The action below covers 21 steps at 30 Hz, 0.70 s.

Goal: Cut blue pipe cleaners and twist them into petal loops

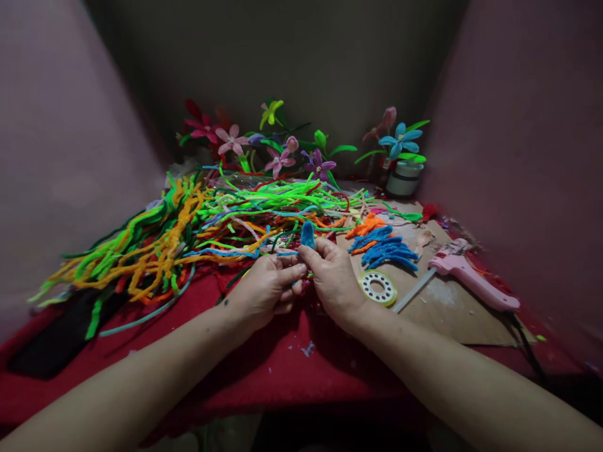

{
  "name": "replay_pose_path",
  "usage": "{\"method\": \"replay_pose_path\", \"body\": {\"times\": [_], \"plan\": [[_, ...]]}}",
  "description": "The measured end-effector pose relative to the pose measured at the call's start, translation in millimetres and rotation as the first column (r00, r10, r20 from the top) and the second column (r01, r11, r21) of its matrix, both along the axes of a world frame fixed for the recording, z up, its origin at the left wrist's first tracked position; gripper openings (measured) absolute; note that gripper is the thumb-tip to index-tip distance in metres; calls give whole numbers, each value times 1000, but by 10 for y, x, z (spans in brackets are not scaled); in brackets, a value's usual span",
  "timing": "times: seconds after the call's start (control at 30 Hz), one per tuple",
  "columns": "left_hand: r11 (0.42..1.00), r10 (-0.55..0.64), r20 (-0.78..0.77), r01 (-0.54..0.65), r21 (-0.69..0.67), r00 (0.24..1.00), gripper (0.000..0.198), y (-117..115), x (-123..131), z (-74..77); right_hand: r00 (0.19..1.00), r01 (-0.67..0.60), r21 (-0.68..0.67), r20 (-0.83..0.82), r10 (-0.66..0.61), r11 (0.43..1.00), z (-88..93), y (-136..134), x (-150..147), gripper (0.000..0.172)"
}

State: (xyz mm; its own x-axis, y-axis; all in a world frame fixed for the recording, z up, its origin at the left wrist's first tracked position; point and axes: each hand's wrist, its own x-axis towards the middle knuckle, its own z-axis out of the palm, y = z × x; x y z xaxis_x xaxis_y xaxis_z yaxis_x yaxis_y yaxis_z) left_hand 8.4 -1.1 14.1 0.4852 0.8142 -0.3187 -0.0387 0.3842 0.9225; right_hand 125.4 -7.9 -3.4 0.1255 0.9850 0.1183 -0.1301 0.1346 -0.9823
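Observation:
Upright between my hands is a blue pipe-cleaner petal (308,235) with a rounded top. My right hand (332,276) pinches it between thumb and fingers. My left hand (271,285) is closed just beside it, with thumb and fingertips pressed together near the petal's lower end. That lower end is hidden by the fingers, with small bits of blue showing there. To the right of my right hand lie a pile of blue pipe-cleaner petals (389,252) and a few orange ones (370,223).
Loose pipe cleaners (277,204) cover the table's back and left. At right, a cardboard sheet (452,323) bears a pink glue gun (475,276) and a tape roll (378,287). Pipe-cleaner flowers (277,160) and a small pot (405,178) stand behind. A dark flat object (51,342) lies front left.

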Motion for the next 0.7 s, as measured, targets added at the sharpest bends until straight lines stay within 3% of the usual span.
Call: {"method": "replay_pose_path", "body": {"times": [0.33, 0.43, 0.57, 0.7], "plan": [[998, -19, 34, 17, 52, 999, 20, 31, -83, 7, 963, -163, -63, -227, 145, 985, 63, 32, 69, 33], [998, -44, 55, 41, 47, 998, 20, 59, -132, 19, 943, -176, -98, -303, 139, 979, 97, 54, 95, 36], [997, -59, 18, 58, 59, 998, 19, 58, -164, 25, 949, -153, -95, -291, 120, 984, 110, 63, 119, 27], [980, -80, -106, 97, 172, 991, 25, 61, -182, 20, 961, -138, -62, -248, 119, 988, 90, 65, 137, 24]]}}
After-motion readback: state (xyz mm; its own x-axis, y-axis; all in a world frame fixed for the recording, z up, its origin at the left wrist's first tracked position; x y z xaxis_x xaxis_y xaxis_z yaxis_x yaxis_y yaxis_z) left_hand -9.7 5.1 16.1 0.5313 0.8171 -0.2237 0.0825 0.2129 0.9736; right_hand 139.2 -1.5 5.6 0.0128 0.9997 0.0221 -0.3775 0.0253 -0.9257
